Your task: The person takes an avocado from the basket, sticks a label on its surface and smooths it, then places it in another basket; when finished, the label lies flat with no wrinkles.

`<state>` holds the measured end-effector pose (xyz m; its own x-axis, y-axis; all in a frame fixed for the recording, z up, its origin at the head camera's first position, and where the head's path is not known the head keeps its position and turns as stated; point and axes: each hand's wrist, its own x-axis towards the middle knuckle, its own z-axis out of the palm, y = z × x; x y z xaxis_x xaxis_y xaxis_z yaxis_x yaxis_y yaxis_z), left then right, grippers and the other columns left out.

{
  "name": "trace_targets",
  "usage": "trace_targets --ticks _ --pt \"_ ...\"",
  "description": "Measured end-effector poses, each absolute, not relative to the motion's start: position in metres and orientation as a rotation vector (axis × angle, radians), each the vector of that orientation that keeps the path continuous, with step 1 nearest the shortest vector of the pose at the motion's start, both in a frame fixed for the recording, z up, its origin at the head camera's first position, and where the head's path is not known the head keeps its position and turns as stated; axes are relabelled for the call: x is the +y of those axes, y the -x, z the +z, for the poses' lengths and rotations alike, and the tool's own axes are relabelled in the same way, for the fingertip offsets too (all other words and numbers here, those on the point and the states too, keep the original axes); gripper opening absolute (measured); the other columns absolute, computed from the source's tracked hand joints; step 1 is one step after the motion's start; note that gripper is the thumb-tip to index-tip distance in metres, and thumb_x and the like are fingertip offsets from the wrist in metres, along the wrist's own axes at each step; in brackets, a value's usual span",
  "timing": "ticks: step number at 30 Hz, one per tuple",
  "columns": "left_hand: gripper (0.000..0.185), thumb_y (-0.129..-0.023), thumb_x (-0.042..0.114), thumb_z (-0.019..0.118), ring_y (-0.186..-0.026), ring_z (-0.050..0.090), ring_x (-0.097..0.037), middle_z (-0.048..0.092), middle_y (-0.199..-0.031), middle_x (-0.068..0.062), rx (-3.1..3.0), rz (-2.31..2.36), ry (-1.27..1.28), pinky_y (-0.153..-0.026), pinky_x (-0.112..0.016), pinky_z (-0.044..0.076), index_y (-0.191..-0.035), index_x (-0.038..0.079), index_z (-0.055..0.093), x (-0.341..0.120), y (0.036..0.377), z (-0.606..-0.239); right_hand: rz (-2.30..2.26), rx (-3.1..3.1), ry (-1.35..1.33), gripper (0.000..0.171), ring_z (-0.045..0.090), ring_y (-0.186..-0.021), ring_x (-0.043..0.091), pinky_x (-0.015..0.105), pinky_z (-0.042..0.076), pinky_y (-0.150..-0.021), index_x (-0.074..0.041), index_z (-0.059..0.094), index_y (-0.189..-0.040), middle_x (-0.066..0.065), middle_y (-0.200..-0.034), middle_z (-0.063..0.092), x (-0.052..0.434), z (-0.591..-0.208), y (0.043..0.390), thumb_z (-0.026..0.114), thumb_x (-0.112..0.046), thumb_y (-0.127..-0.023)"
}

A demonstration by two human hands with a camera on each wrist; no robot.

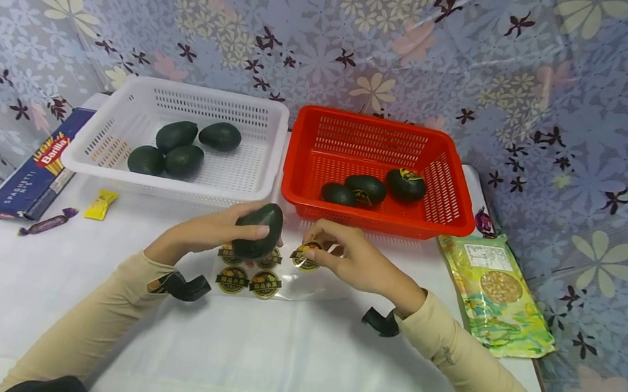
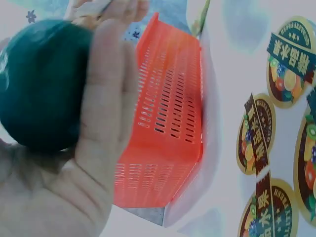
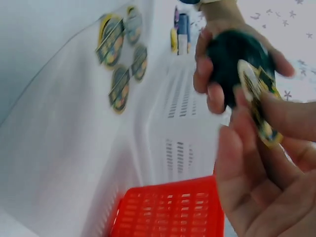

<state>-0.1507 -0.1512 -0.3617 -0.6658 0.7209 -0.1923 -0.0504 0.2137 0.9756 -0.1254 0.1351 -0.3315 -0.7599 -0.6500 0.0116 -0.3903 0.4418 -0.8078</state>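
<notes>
My left hand [image 1: 231, 231] grips a dark green avocado [image 1: 259, 230] above a clear sheet of round fruit stickers [image 1: 249, 281]; the avocado [image 2: 42, 81] fills the palm in the left wrist view. My right hand [image 1: 327, 248] pinches one round sticker [image 1: 306, 255] just right of the avocado. The right wrist view shows that sticker [image 3: 259, 101] between the fingertips, with the avocado [image 3: 234, 59] behind it. The white basket [image 1: 126, 140] holds several bare avocados [image 1: 176, 135]. The red basket [image 1: 451, 190] holds three avocados [image 1: 406, 184] with stickers on them.
A blue Barilla spaghetti box [image 1: 38, 169], a yellow candy [image 1: 100, 204] and a purple wrapped candy [image 1: 47, 224] lie at the left. A green snack bag [image 1: 494, 292] lies at the right, with another purple candy [image 1: 483, 221] above it. White cloth covers the table [image 1: 276, 356].
</notes>
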Motion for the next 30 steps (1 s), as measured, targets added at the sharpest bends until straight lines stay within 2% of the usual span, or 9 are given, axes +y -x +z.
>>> trace_targets --ticks 4,7,11,13,16,21,30 --pt "0.079 -0.088 0.03 0.076 -0.116 0.061 -0.028 0.055 -0.134 -0.023 1.823 1.603 -0.681 -0.099 -0.038 0.053 -0.149 0.01 0.031 -0.15 0.152 -0.361 -1.349 2.38 0.84 0.016 0.065 -0.087 0.016 0.031 0.057 -0.074 -0.018 0.069 -0.112 -0.002 -0.099 0.072 0.132 -0.328 0.125 0.068 -0.017 -0.096" --pt "0.09 -0.079 0.016 0.083 -0.121 0.057 -0.031 0.051 -0.138 -0.024 1.84 1.627 -0.705 -0.103 -0.042 0.051 -0.151 0.014 0.029 -0.146 0.151 -0.359 -1.428 2.375 0.802 0.018 0.066 -0.086 0.017 0.032 0.06 -0.073 -0.018 0.07 -0.115 -0.001 -0.105 0.072 0.127 -0.327 0.124 0.067 -0.018 -0.096" --pt "0.102 -0.076 0.01 0.084 -0.129 0.05 -0.031 0.043 -0.148 -0.019 1.877 1.663 -0.689 -0.105 -0.045 0.049 -0.156 0.022 0.023 -0.139 0.149 -0.359 -1.554 2.402 0.813 0.021 0.063 -0.08 0.017 0.03 0.058 -0.067 -0.016 0.069 -0.117 0.001 -0.107 0.073 0.117 -0.327 0.122 0.068 -0.016 -0.096" --pt "0.105 -0.075 0.01 0.085 -0.131 0.048 -0.031 0.04 -0.151 -0.013 1.905 1.68 -0.671 -0.105 -0.044 0.049 -0.157 0.027 0.021 -0.135 0.148 -0.359 -1.61 2.435 0.839 0.022 0.061 -0.076 0.016 0.028 0.056 -0.064 -0.015 0.068 -0.118 0.003 -0.103 0.073 0.111 -0.328 0.122 0.068 -0.015 -0.095" --pt "0.106 -0.076 0.011 0.086 -0.129 0.049 -0.029 0.04 -0.15 -0.008 1.953 1.685 -0.661 -0.101 -0.04 0.051 -0.156 0.034 0.02 -0.13 0.144 -0.36 -1.661 2.492 0.876 0.023 0.06 -0.075 0.013 0.025 0.054 -0.064 -0.014 0.066 -0.118 0.004 -0.097 0.075 0.102 -0.33 0.122 0.069 -0.014 -0.095" --pt "0.105 -0.077 0.005 0.083 -0.12 0.057 -0.026 0.044 -0.144 -0.006 2.003 1.681 -0.688 -0.098 -0.033 0.052 -0.155 0.036 0.019 -0.123 0.141 -0.362 -1.702 2.533 0.909 0.021 0.06 -0.077 0.013 0.025 0.053 -0.065 -0.012 0.066 -0.116 0.006 -0.096 0.075 0.093 -0.329 0.123 0.068 -0.012 -0.095" --pt "0.105 -0.077 0.004 0.082 -0.11 0.063 -0.025 0.052 -0.135 -0.01 2.053 1.684 -0.628 -0.094 -0.035 0.055 -0.153 0.038 0.018 -0.116 0.137 -0.36 -1.726 2.57 0.92 0.02 0.063 -0.077 0.014 0.025 0.056 -0.068 -0.01 0.066 -0.114 0.007 -0.098 0.076 0.087 -0.328 0.125 0.069 -0.011 -0.095"
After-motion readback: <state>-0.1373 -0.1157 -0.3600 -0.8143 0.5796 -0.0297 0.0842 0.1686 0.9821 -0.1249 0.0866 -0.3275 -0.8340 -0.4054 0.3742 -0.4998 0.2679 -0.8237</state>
